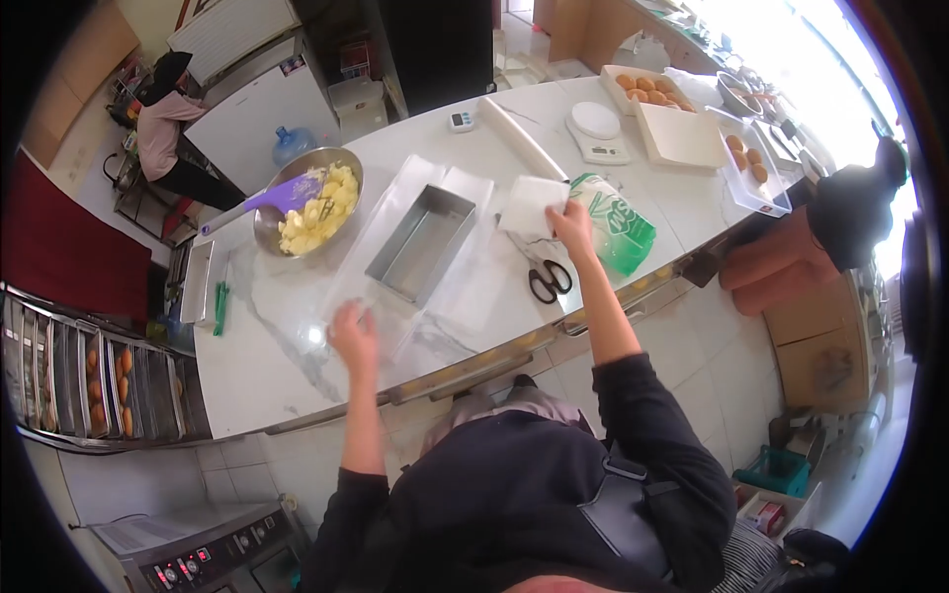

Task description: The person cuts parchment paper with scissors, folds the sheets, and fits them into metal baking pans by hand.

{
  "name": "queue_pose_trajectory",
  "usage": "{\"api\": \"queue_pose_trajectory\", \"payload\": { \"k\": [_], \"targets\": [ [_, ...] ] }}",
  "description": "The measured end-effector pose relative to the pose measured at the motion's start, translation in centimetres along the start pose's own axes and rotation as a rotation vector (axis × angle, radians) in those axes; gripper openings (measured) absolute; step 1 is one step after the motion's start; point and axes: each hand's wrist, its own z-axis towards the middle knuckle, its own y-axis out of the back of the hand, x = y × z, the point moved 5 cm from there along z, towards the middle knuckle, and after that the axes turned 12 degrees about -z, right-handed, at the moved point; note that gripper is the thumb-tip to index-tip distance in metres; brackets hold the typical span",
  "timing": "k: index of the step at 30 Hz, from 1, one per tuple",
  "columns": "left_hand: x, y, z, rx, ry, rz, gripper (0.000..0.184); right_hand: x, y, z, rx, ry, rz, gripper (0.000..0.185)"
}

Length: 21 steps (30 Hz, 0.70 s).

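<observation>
A rectangular metal loaf tin (423,244) rests on translucent sheets (372,225) on the marble counter. My right hand (570,223) pinches the edge of a small whitish sheet or packet (531,207), to the right of the tin. Below that hand lie black-handled scissors (550,282), and beside it a green and white bag (619,225). Blurred by motion, my left hand (353,334) hovers near the counter's front, below and left of the tin; its fingers look apart, with nothing in them. To the upper left, a metal bowl (357,174) holds yellow chunks and a purple spatula (287,196).
Along the back are a timer (462,122), a roll (524,138), a white scale (598,136) and a box of buns (648,91). Another tin (199,283) stands at left. One person (166,138) is by a white freezer; another (840,219) is at right.
</observation>
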Motion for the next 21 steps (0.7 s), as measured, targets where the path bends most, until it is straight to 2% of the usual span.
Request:
{"api": "queue_pose_trajectory", "payload": {
  "k": [3,6,8,9,11,13,14,15,17,19,20,21],
  "targets": [
    [2.9,0.3,2.7,0.032,0.211,0.122,0.045,0.6,-1.6,3.8,0.102,-0.017,-0.084,0.037],
    [3.6,-0.5,4.4,0.234,0.269,0.213,0.058,3.8,0.5,-0.2,0.038,0.094,-0.364,0.047],
    [4.8,-1.4,5.9,0.319,0.289,0.209,0.065,1.8,0.2,-4.7,-0.122,0.308,-0.493,0.058],
    [5.5,-1.6,6.0,0.371,0.308,0.207,0.068,0.9,0.5,-7.3,-0.026,0.306,-0.576,0.056],
    [5.4,-1.4,7.2,0.364,0.345,0.268,0.074,-1.6,-0.1,-11.0,0.223,0.093,-0.604,0.047],
    [4.6,-1.3,8.4,0.370,0.245,0.251,0.077,-3.4,-0.7,-12.2,0.145,0.182,-0.592,0.047],
    [3.9,-1.7,8.9,0.416,0.247,0.264,0.073,-4.0,-0.9,-12.1,0.095,0.226,-0.579,0.046],
    [3.5,-1.8,9.3,0.465,0.246,0.276,0.070,-3.8,-0.7,-12.0,0.018,0.277,-0.559,0.037],
    [7.0,-4.9,10.2,0.495,0.270,0.190,0.059,-3.4,-0.5,-11.1,0.231,0.201,-0.525,0.038],
    [7.3,-6.4,10.4,0.528,0.218,0.144,0.045,-2.8,0.6,-10.3,0.409,0.087,-0.420,0.036],
    [6.7,-6.4,9.9,0.549,0.147,0.140,0.037,-2.9,0.9,-10.2,0.716,-0.123,-0.307,0.035],
    [7.2,-6.7,9.5,0.541,0.108,0.115,0.030,-3.9,1.2,-10.3,0.751,-0.175,-0.193,0.037]
  ]
}}
